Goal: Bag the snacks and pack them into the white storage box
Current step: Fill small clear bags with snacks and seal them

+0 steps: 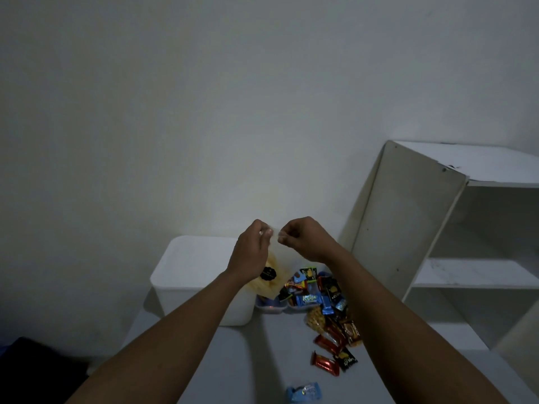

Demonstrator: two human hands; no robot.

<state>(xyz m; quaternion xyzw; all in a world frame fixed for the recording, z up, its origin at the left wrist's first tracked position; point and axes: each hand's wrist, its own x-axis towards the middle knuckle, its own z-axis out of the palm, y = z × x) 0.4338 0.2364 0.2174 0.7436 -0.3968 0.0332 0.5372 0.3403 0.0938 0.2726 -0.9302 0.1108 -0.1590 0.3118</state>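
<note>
Above the table (256,360), we see the left hand (250,252) and right hand (303,240) each pinching the top edge of a clear bag (275,275) with a black label and yellowish contents. The bag hangs by the right edge of the white storage box (192,275). Loose snacks (320,298) are piled just right of the box, with a blue packet (303,392) nearer us. A white shelf unit (437,228) stands at right.

Arms outstretched, left hand (250,252) and right hand (303,239) pinching top of bag (279,265).
</note>
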